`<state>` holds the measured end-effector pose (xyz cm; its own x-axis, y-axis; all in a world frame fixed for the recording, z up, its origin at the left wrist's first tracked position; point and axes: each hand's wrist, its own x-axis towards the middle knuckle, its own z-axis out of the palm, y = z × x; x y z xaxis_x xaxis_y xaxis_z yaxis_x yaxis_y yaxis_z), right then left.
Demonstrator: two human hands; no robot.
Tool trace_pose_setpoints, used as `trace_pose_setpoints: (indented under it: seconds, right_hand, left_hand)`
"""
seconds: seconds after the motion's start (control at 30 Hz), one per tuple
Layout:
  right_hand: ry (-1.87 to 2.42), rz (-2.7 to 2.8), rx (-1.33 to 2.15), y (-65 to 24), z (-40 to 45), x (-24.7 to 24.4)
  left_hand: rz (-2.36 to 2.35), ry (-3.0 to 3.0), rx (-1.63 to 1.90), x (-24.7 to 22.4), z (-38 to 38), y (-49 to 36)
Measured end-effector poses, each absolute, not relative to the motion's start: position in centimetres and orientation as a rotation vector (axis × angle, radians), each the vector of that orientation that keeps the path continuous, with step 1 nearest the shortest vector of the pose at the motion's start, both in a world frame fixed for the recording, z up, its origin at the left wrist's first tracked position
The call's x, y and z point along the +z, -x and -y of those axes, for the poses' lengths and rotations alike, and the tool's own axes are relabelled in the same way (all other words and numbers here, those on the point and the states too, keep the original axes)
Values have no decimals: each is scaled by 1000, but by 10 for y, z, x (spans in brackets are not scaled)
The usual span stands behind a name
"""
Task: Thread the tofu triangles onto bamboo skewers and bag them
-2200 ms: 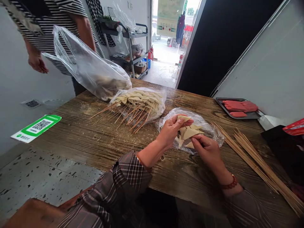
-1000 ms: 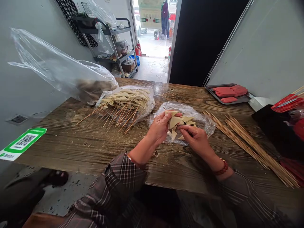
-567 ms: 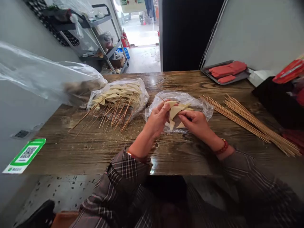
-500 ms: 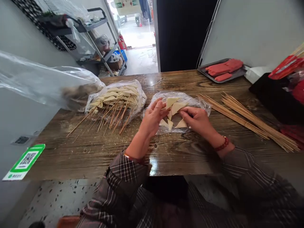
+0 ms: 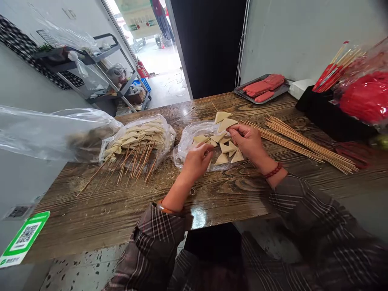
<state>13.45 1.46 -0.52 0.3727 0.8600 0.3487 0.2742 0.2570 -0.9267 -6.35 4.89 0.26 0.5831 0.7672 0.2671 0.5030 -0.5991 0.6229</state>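
Observation:
My right hand [image 5: 249, 143] is closed on a skewer that carries two pale triangular pieces [image 5: 226, 122], raised over a clear plastic bag [image 5: 183, 146]. Several loose triangles [image 5: 223, 158] lie on that bag. Over the bag's left part is my left hand [image 5: 197, 161], thumb and fingers curled near the loose triangles; whether its fingertips grip one cannot be made out. To the left, a second bag holds a pile of triangles [image 5: 136, 135] with skewer sticks [image 5: 138, 159] poking out toward me.
Bare skewers [image 5: 306, 141] lie right of my right hand. Behind them are a dark tray [image 5: 260, 100] of red packets, a black box [image 5: 327, 117] and red plastic packaging [image 5: 366, 97]. A shelf cart [image 5: 106, 76] stands back left. A green code card [image 5: 26, 238] is at the table's left edge.
My right hand has lifted the skewered triangles up, away from my left hand. My left hand has moved down toward the loose triangles, more of which now show. The view has shifted right.

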Motion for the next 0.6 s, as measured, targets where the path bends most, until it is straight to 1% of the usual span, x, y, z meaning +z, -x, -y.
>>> trace_pose_setpoints:
  seconds: [0.13, 0.27, 0.6]
  right_hand:
    - [1314, 1210, 505, -135, -15, -4]
    - [1345, 1236, 488, -134, -16, -3]
    - [1345, 1247, 491, -131, -17, -6]
  left_hand:
    - [-916, -2570, 637, 2, -43, 52]
    - [-844, -2682, 526, 2, -44, 38]
    - [-1095, -2847, 307, 2, -40, 11]
